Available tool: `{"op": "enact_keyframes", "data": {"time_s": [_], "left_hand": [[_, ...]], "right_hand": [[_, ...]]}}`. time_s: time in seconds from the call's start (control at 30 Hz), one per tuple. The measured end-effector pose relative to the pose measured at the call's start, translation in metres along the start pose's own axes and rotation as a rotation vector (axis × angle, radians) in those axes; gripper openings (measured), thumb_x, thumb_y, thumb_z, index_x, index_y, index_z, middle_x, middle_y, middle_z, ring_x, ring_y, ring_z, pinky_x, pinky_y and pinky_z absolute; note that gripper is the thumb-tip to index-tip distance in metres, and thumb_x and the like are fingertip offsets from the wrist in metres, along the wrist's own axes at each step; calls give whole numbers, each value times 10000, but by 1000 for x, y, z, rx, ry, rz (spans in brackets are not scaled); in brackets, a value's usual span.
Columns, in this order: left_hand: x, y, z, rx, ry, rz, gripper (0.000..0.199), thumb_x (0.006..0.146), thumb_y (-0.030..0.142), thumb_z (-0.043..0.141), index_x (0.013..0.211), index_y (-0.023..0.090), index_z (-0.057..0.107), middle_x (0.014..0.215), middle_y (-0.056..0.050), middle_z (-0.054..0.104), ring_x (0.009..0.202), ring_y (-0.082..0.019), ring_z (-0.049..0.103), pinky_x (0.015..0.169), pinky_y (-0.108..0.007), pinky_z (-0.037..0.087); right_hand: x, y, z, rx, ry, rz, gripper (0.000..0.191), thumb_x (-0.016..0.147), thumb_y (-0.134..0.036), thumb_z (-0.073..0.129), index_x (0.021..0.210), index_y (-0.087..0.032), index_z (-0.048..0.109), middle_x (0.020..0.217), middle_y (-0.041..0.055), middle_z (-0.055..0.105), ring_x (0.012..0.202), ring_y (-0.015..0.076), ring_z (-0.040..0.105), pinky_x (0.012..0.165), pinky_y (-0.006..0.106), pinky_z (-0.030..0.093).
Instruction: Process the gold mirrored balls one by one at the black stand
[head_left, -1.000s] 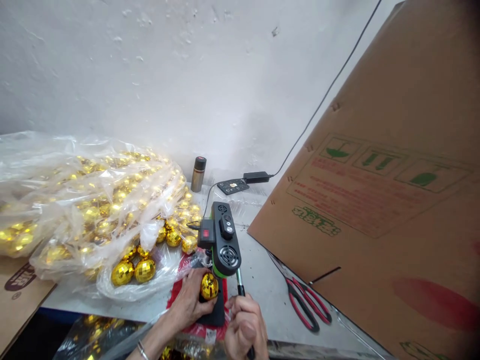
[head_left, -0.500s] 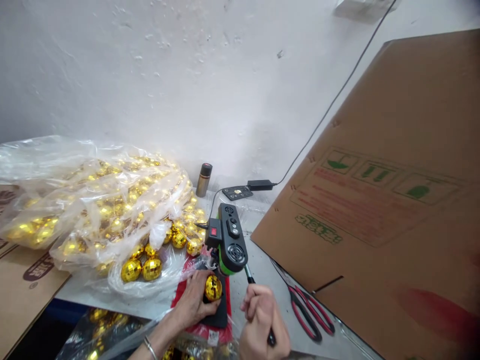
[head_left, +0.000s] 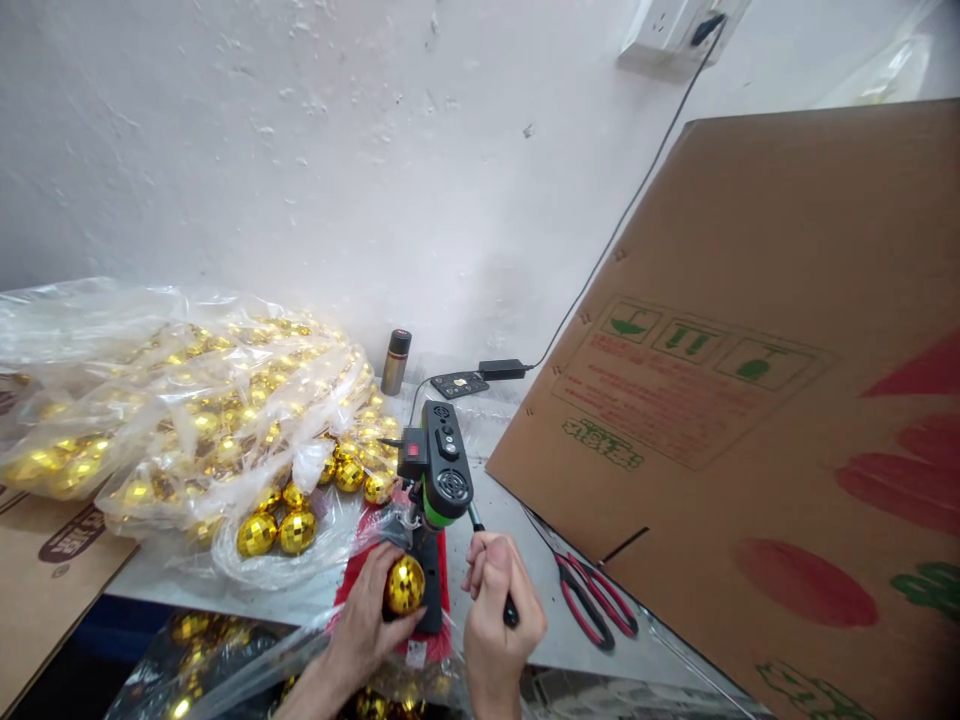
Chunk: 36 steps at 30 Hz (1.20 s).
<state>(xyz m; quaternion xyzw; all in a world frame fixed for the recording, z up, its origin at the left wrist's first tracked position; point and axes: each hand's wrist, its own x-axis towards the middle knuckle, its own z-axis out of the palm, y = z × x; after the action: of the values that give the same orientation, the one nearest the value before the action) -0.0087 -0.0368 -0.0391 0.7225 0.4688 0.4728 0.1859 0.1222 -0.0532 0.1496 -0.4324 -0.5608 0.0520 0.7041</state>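
A shiny gold mirrored ball [head_left: 406,584] is held between the thumb and fingers of my left hand [head_left: 369,612], over the dark base plate of a small black and green machine [head_left: 448,455]. My right hand [head_left: 499,595] is wrapped round the machine's lever [head_left: 511,610], whose black end shows below the fingers. Red material [head_left: 442,560] lies beneath the base plate. Just left of the machine, a clear plastic bag [head_left: 225,400] bulges with gold balls, and a few [head_left: 298,531] rest at its mouth.
Red-handled pliers [head_left: 596,600] lie right of my right hand, beside a large cardboard box [head_left: 720,400]. A small bottle [head_left: 396,362] and a power adapter [head_left: 502,369] are near the wall. More gold balls in plastic [head_left: 191,655] show below the table edge.
The view has shifted, so the wall socket now shows. My left hand has drawn the gold ball slightly back from under the machine's head. My right hand keeps its hold on the lever.
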Motion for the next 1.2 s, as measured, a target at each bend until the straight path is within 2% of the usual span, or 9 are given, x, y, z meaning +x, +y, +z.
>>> {"op": "enact_keyframes", "data": {"time_s": [0.13,0.23,0.3,0.37,0.47,0.57,0.8,1.07,1.2], "left_hand": [[-71,-21,5,159,-41,330,618,903,469,833,1449,265,629,1261,-147,788,1057,-291,822,850,-296,696],[-85,-25,1,267,-8,389,373,1029,423,674,1382,303,682,1146,-97,827,909,-227,836,758,-227,681],[-56,-18,-12,286,86,308,342,1088,422,529,1344,263,691,1174,-124,813,1020,-261,822,837,-293,688],[-3,-8,-31,326,116,123,343,1117,315,418,1317,219,680,1239,-147,785,1173,-281,772,993,-385,652],[84,0,-58,552,-122,-216,354,1099,204,386,1337,158,645,1303,-180,752,1245,-301,725,1114,-453,563],[136,-4,-61,582,-249,-286,361,1011,245,630,1362,160,627,1309,-185,755,1204,-334,746,1034,-423,583],[154,-15,-25,531,-347,-302,315,1008,293,642,1276,126,641,1150,-228,785,1101,-393,774,953,-474,581],[148,-22,-45,307,-294,-145,386,858,219,724,1229,196,624,1287,-139,744,1261,-320,676,1117,-469,519],[153,-18,-40,161,-237,-149,341,805,272,768,1127,214,673,1137,-113,780,1115,-321,727,1016,-430,566]], "right_hand": [[-4,3,0,24,-8,-21,345,1116,-210,468,783,-218,559,674,-54,507,539,73,477,518,193,403],[-5,3,0,27,-10,-25,328,1113,-197,463,801,-218,563,689,-49,517,539,72,475,511,194,398],[-6,3,-1,26,-12,-33,320,1110,-191,463,806,-218,561,697,-45,522,545,75,478,513,198,399],[-6,3,-1,25,-15,-45,318,1103,-179,469,796,-220,544,697,-42,519,556,79,481,521,201,402],[-6,4,-1,33,-12,-71,322,1097,-156,464,788,-224,522,699,-42,510,566,80,482,529,200,402],[-8,8,0,33,-11,-86,318,1092,-136,457,791,-226,512,709,-40,517,577,80,492,536,198,404],[-8,4,-2,-7,-23,-102,313,1095,-136,449,808,-222,542,708,-41,525,589,83,523,552,195,426],[-6,0,0,-13,0,-107,330,1093,-130,445,795,-218,557,691,-40,536,563,87,521,541,207,427],[-5,-1,1,-21,-10,-107,320,1095,-135,444,806,-222,551,699,-42,541,551,82,513,526,198,422]]}}
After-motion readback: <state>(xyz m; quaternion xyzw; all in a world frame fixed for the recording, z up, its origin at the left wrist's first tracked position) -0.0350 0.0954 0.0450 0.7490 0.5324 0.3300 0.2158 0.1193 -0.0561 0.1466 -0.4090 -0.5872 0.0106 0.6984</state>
